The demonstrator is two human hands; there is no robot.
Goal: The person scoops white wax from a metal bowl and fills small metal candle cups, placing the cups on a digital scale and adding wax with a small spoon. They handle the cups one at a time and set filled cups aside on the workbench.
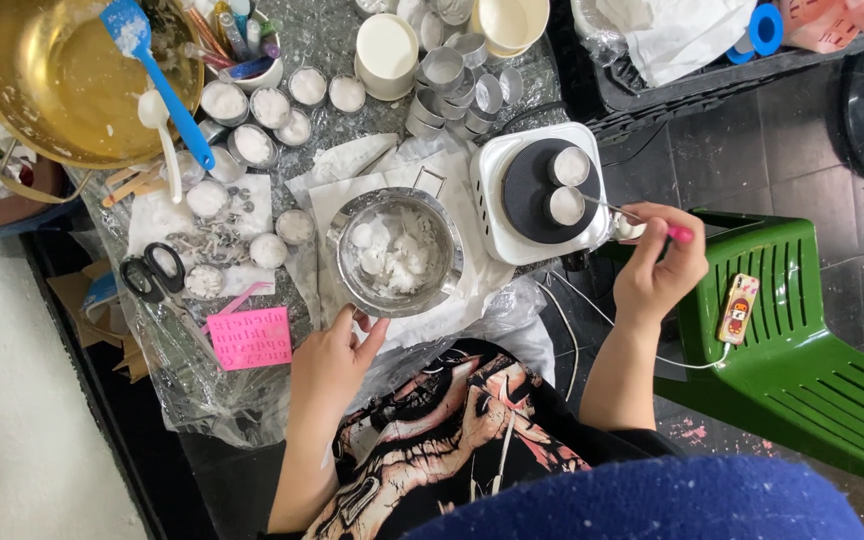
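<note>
Resting against the near rim of the steel pot (398, 250) of white wax lumps, the left hand (332, 362) lies loosely curled, gripping nothing. Beyond, the right hand (660, 262) pinches a thin pink-ended tool (642, 221), apparently tending two small filled tins (569, 185) on the hotplate (540, 190). Judged: melting stage; steady, light tool placement needed.

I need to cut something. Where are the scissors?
In the head view, the scissors lie on the table's left side, just above the pink note and left of the metal pot.
</note>
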